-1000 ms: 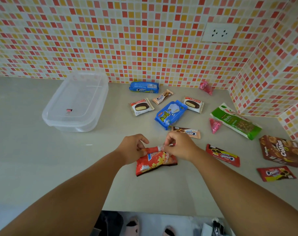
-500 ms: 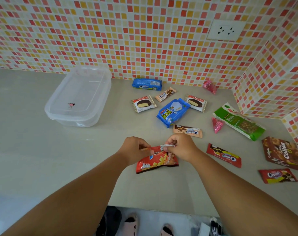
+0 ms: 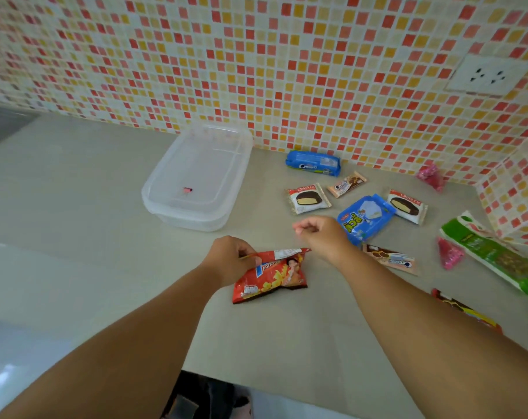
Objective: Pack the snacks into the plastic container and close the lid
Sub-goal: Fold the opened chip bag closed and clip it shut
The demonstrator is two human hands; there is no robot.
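A red potato-chip bag (image 3: 272,275) lies on the counter in front of me. My left hand (image 3: 231,258) pinches its top left corner. My right hand (image 3: 320,234) hovers just above and right of the bag, fingers curled loosely, holding nothing. The clear plastic container (image 3: 196,179) stands behind at the left with its lid on, a small pink mark on top. Loose snacks lie to the right: a blue Cream-O pack (image 3: 313,163), two Choco Pie packs (image 3: 308,198) (image 3: 407,206), a blue wafer pack (image 3: 366,217) and a green nut bag (image 3: 492,252).
Small tan cookie packs (image 3: 346,184) (image 3: 391,258), pink candies (image 3: 432,176) (image 3: 450,254) and a red pack (image 3: 465,309) lie at the right. The mosaic tile wall (image 3: 256,71) closes the back and right corner. The counter's front edge (image 3: 256,385) is near me.
My right hand has let go of the chip bag's top edge and lifted up and to the right. The left hand still grips the bag. The view has swung left.
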